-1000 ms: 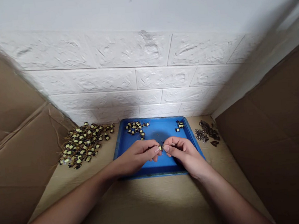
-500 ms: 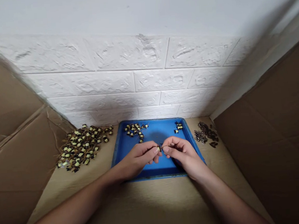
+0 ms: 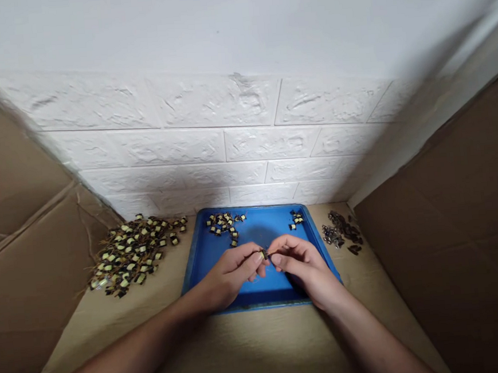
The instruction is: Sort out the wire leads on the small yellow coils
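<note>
Over the blue tray point(image 3: 264, 296), my left hand point(image 3: 234, 271) pinches a small wire-wound coil point(image 3: 265, 255) with yellow tape and a black bobbin between thumb and forefinger. My right hand point(image 3: 300, 263) faces it, thumb and forefinger closed on a thin brownish wire lead at the coil's right side. The fingertips partly cover the coil, so the lead's end is hidden. Inside the tray, a cluster of similar coils point(image 3: 223, 222) lies at the back left. A smaller group of coils point(image 3: 295, 219) rests at the back right.
Left of the tray a large heap of taped coils point(image 3: 131, 253) covers the tabletop point(image 3: 244, 348). On the right lies a pile of small dark and shiny metal parts point(image 3: 343, 231). Cardboard panels point(image 3: 451, 239) flank both sides, and a white brick-patterned wall point(image 3: 245, 143) stands behind.
The view has tilted slightly up, so everything sits a little lower. The coil has turned in my left fingers and shows more of its dark side. Both hands stay close together.
</note>
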`<move>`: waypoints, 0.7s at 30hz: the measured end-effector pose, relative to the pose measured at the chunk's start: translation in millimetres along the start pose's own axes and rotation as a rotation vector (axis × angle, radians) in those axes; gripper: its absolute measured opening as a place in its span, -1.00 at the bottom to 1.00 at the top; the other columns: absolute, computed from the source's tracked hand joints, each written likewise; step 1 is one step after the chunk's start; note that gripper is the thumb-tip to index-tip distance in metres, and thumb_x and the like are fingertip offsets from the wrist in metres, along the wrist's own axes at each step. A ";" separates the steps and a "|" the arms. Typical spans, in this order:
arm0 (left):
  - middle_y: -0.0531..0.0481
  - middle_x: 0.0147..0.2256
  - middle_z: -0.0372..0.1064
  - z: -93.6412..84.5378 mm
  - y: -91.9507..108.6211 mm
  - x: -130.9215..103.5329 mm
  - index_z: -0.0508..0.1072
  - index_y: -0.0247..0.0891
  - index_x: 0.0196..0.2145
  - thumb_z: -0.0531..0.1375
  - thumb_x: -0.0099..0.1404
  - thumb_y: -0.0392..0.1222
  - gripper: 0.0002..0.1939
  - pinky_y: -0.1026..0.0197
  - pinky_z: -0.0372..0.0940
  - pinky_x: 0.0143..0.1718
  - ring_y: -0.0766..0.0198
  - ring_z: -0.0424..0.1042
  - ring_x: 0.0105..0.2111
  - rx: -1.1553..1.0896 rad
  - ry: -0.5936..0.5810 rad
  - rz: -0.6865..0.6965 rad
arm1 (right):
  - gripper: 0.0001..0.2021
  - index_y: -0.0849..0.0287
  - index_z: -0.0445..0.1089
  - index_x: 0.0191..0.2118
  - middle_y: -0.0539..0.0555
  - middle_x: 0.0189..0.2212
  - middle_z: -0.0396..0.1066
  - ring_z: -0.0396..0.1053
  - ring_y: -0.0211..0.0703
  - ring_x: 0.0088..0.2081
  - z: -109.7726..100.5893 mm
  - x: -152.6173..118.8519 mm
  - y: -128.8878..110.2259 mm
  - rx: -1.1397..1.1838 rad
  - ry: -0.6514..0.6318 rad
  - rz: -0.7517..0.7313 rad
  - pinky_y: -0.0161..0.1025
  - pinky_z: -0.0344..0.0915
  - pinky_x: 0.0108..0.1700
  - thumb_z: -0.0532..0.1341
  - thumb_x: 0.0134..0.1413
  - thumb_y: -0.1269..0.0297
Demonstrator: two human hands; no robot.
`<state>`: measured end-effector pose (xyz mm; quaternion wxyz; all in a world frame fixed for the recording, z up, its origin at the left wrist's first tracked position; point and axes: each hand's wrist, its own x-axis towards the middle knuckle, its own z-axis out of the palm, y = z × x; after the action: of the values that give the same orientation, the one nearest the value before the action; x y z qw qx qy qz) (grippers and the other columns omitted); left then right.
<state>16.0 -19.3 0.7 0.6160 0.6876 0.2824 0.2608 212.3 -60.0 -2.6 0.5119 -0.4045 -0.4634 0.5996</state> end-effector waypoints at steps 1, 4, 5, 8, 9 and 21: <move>0.02 -0.39 0.31 0.0 0.9 0.0 0.43 -0.33 -0.31 0.02 0.50 -0.01 -0.63 0.29 0.17 -0.32 0.35 0.24 -0.38 0.007 -0.001 -0.001 | -0.88 0.16 0.49 -0.29 0.00 -0.46 0.46 0.34 -0.23 -0.40 1.9 -0.3 -0.1 -0.026 0.001 -0.023 -0.27 0.20 -0.30 0.36 0.13 0.23; 0.00 -0.37 0.37 0.2 3.0 -0.1 0.45 -0.33 -0.29 0.04 0.49 -0.02 -0.64 0.29 0.19 -0.31 0.33 0.27 -0.37 0.033 -0.010 -0.017 | -0.86 0.16 0.48 -0.32 0.01 -0.47 0.47 0.38 -0.19 -0.40 5.3 -0.4 1.3 -0.053 0.014 -0.027 -0.25 0.22 -0.30 0.35 0.15 0.21; -0.01 -0.36 0.39 0.3 3.2 -0.1 0.46 -0.33 -0.29 0.05 0.48 -0.02 -0.65 0.29 0.20 -0.30 0.33 0.28 -0.36 0.042 -0.019 -0.021 | -0.86 0.16 0.48 -0.32 0.02 -0.47 0.47 0.38 -0.19 -0.40 5.7 -0.3 2.0 -0.045 0.010 -0.018 -0.25 0.21 -0.30 0.34 0.16 0.21; -0.02 -0.34 0.43 0.8 2.5 0.2 0.49 -0.34 -0.27 0.06 0.47 -0.03 -0.66 0.28 0.21 -0.29 0.32 0.31 -0.36 0.059 -0.037 -0.026 | -0.88 0.17 0.45 -0.33 0.01 -0.49 0.46 0.37 -0.19 -0.41 6.0 -0.4 4.0 -0.001 -0.012 0.010 -0.25 0.19 -0.31 0.30 0.18 0.24; -0.02 -0.33 0.44 1.0 2.0 0.3 0.50 -0.34 -0.26 0.07 0.47 -0.04 -0.66 0.28 0.22 -0.28 0.32 0.31 -0.35 0.059 -0.034 -0.027 | -0.89 0.17 0.45 -0.34 0.01 -0.50 0.46 0.36 -0.19 -0.42 6.0 -0.5 4.5 0.007 -0.012 0.023 -0.25 0.17 -0.32 0.30 0.17 0.25; 0.00 -0.38 0.39 1.5 1.8 1.1 0.50 -0.34 -0.26 0.05 0.47 -0.04 -0.65 0.29 0.20 -0.32 0.33 0.29 -0.39 0.146 -0.009 0.011 | -0.93 0.17 0.44 -0.37 -0.02 -0.53 0.40 0.26 -0.24 -0.46 6.1 1.1 8.5 0.059 0.044 0.047 -0.28 0.12 -0.33 0.29 0.09 0.31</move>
<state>18.0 -19.7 2.4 0.5642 0.7332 0.2943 0.2398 204.2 -60.1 -9.4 0.5195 -0.4130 -0.4246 0.6158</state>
